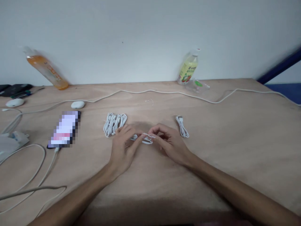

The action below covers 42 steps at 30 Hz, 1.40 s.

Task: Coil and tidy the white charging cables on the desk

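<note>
head view, from the left: a white mouse-shaped thing (14,102) lies near the table's far left edge, and an orange bottle (47,70) leans against the wall behind it. loose white cords (35,163) loop over the wooden table (235,141) at the left front. a phone (64,129) lies flat with a cord plugged into its near end, and a small white oval case (77,104) sits just beyond it. a pile of bundled white cables (114,123) rests just left of and behind the left hand (123,147). the left hand is curled, its fingertips pinching one end of a coiled white cable (146,139) that lies on the table at the middle. the right hand (169,142) is curled too, thumb and forefinger pinching a thin white tie at the cable's other end; the two hands almost meet over it. a single bundled cable (182,126) lies just right of the right hand, apart from it. a tiny wire tie (150,101) lies farther back. a yellow-green bottle (188,67) stands by the wall, with a clear wrapper (198,84) beside it. a long white cord (164,92) runs across the back of the table.
</note>
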{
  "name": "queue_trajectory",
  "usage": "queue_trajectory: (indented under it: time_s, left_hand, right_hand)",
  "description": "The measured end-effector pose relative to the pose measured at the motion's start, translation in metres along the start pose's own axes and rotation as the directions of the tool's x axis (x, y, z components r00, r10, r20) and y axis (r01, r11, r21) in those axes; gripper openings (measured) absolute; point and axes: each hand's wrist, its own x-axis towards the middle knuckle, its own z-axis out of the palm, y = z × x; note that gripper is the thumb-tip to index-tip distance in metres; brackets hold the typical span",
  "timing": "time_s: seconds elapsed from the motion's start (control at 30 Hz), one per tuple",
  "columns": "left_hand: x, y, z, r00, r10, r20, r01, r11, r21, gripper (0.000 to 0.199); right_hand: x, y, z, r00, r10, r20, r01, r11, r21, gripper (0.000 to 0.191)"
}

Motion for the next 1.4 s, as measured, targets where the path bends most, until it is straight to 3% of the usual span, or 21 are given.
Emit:
queue_trajectory:
  time_s: [0.2,0.37,0.47,0.57,0.63,0.77,0.9,1.0,1.13,1.4]
  left_hand:
    - [-0.003,-0.002,-0.001,0.995,0.103,-0.011,-0.101,0.988,0.113,0.018]
    - [-0.008,0.002,-0.003,0.974,0.226,-0.023,-0.22,0.961,0.166,0.02]
    - [-0.008,0.003,-0.003,0.976,0.217,-0.01,-0.213,0.967,0.137,0.019]
    - [-0.007,0.003,-0.002,0.986,0.163,0.024,-0.165,0.98,0.108,0.019]
    - [-0.007,0.003,-0.001,0.991,0.129,0.032,-0.131,0.987,0.093,0.018]
    - [-0.006,0.001,0.002,0.998,0.056,0.003,-0.056,0.996,0.064,0.016]
    - [-0.006,0.001,0.003,0.999,-0.015,-0.03,0.015,1.0,0.009,0.017]
    - [-0.006,0.003,0.003,0.999,-0.043,-0.025,0.043,0.999,-0.013,0.017]
    - [-0.005,0.003,0.002,0.999,-0.038,-0.025,0.037,0.999,-0.031,0.017]
    - [-0.004,0.003,0.003,0.998,-0.052,-0.031,0.05,0.997,-0.054,0.019]
  right_hand:
    - [0.002,-0.005,-0.003,0.985,0.141,0.097,-0.149,0.985,0.084,0.026]
    - [0.006,-0.005,-0.012,0.891,0.325,0.318,-0.406,0.883,0.237,0.036]
    - [0.009,-0.003,-0.016,0.843,0.375,0.386,-0.495,0.821,0.285,0.036]
    - [0.01,-0.002,-0.018,0.832,0.401,0.384,-0.517,0.812,0.272,0.035]
    - [0.009,-0.003,-0.016,0.86,0.379,0.342,-0.472,0.846,0.249,0.036]
    - [0.004,-0.004,-0.006,0.964,0.214,0.159,-0.243,0.952,0.187,0.033]
    - [-0.002,0.0,0.002,0.999,0.047,0.026,-0.048,0.998,0.037,0.024]
    - [-0.004,0.003,0.002,0.992,-0.118,-0.032,0.111,0.98,-0.163,0.017]
    - [-0.004,0.003,-0.002,0.946,-0.323,-0.025,0.299,0.901,-0.313,0.015]
    - [-0.004,0.004,-0.002,0.922,-0.386,-0.035,0.351,0.871,-0.343,0.013]
